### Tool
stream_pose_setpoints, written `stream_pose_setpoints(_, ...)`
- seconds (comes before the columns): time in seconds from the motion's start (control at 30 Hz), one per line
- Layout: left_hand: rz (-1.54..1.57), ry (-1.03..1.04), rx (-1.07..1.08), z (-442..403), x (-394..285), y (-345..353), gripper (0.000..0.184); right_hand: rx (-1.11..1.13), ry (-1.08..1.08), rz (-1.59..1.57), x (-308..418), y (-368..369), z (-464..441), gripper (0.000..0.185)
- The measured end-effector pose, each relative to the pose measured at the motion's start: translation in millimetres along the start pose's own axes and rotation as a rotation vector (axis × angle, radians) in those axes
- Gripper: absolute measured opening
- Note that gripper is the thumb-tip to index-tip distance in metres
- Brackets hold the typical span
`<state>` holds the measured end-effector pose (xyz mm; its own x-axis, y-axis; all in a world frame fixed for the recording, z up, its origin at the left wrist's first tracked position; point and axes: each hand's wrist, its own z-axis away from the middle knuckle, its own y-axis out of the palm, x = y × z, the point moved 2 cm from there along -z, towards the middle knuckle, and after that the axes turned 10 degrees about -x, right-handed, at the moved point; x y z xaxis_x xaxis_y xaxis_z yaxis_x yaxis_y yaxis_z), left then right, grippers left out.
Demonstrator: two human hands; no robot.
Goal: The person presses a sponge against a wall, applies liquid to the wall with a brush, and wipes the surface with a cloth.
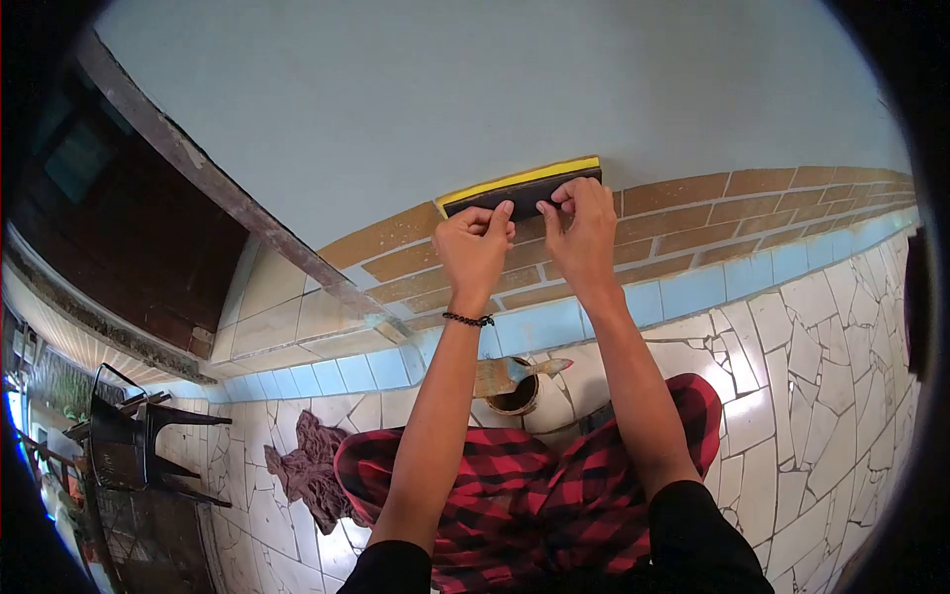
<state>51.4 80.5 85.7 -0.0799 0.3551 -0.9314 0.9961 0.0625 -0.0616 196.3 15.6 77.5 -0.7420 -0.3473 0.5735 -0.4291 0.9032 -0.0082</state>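
Two bare hands hold one block (pixel 526 195) at the wall (pixel 495 89), where its plain grey upper part meets the brown bricks (pixel 683 213). The block's long axis runs sideways along the wall, its right end sitting a little higher in view than its left. Its yellow edge (pixel 520 179) points up the wall, and its dark side turns down toward the person.

The left hand (pixel 475 243) has its fingers curled and its thumb laid on the dark side, pinching the block left of its middle; a beaded bracelet (pixel 467 320) circles that wrist. The right hand (pixel 582 230) pinches right of the middle, thumb and bent fingertips close together on the dark side. A short stretch of the block shows between the two thumbs.

Blue tiles (pixel 643 302) run along the wall's foot. Below the hands, a brush (pixel 517 372) lies across the mouth of a pot (pixel 534 404), between the forearms. A crumpled cloth (pixel 312 465) lies on the floor (pixel 752 416), beside the person's left knee.
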Motion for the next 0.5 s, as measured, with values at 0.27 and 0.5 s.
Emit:
stream_pose_setpoints(0.27, 0.013, 0.05, -0.019, 2.6, 1.9, 1.7, 0.028, 0.018, 0.028, -0.023, -3.2, -0.7, -2.0, 0.028)
stream_pose_setpoints(0.5, -0.025, 0.04, -0.011, 1.4, 1.1, 0.3, 0.029, 0.029, -0.007, 0.003, -0.6, -2.5, -5.1, 0.031)
